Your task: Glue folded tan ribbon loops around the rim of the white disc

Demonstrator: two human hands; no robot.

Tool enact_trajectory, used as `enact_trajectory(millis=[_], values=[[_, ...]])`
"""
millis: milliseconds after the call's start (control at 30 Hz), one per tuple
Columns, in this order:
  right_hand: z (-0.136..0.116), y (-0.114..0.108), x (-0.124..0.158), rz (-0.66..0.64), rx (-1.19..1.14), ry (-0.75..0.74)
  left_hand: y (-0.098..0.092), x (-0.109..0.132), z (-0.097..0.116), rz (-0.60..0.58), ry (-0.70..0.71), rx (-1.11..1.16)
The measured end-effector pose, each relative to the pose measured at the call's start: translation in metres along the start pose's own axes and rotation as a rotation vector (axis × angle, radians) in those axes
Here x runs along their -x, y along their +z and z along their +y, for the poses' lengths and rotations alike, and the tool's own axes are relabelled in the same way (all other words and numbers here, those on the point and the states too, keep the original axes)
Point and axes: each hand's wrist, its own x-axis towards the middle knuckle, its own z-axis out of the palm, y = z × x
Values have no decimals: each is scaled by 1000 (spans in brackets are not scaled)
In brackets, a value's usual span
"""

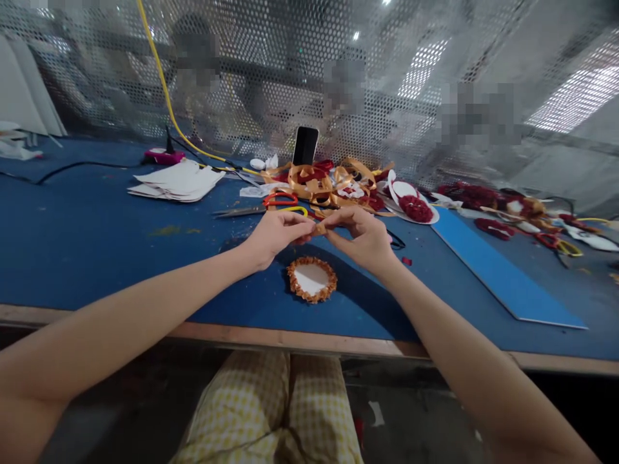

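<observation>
My left hand [278, 236] and my right hand [360, 237] meet fingertip to fingertip above the blue table. Between them they pinch a small piece of orange-gold ribbon [320, 228]. Below the hands, a round white disc [311, 278] lies flat, ringed by a ruffled orange-brown ribbon edge [291, 285]. Just behind my left hand are scissors with red and yellow handles [280, 198]. Loose gold ribbons [304, 182] and dark red ones are heaped behind both hands.
A phone [305, 145] stands upright behind the ribbons. White sheets [178, 180] are stacked at the left. To the right lie a dark red rosette [414, 208] on white card and a long blue board [503, 270]. A perforated metal screen [271, 77] rises at the back.
</observation>
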Motion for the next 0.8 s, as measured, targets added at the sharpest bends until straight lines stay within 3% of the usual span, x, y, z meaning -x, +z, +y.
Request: enact_trajectory(millis=[300,800], values=[[-8,-8,-2,-135,86,-147,1,4,4,-34,-17,-19],[-12,-10,-5,-152,117,-202,2,8,10,-10,-98,-40]])
